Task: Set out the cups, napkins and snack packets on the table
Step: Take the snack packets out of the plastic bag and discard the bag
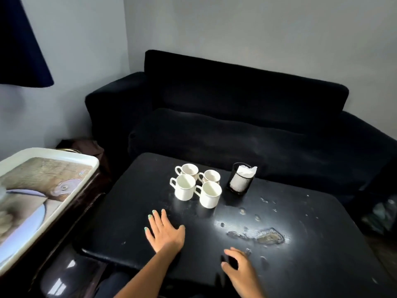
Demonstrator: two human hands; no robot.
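Resting flat on the black table (279, 265), the left hand (165, 232) is seen with fingers spread and straight, nothing held. The right hand (240, 267) is placed at about four o'clock from it, fingers loosely bent; a dark shape lies beneath the fingertips, but whether anything is gripped cannot be told.

Four white cups (196, 184) are clustered touching one another at twelve o'clock from the left hand, handles turned toward nine o'clock. Just beside them, at three o'clock, a black mesh holder (239, 182) with white napkins (247, 169) is stood. No snack packets can be made out; the tray (71, 160) at nine o'clock shows only its printed picture where it is visible.

Cups and napkins are judged delivered but still bunched. If the cups are spread out, a handle may be clipped by a neighbour and a cup toppled, since they stand rim to rim. A cup may also be rocked by the peeled, pitted patch (268, 235) of tabletop.
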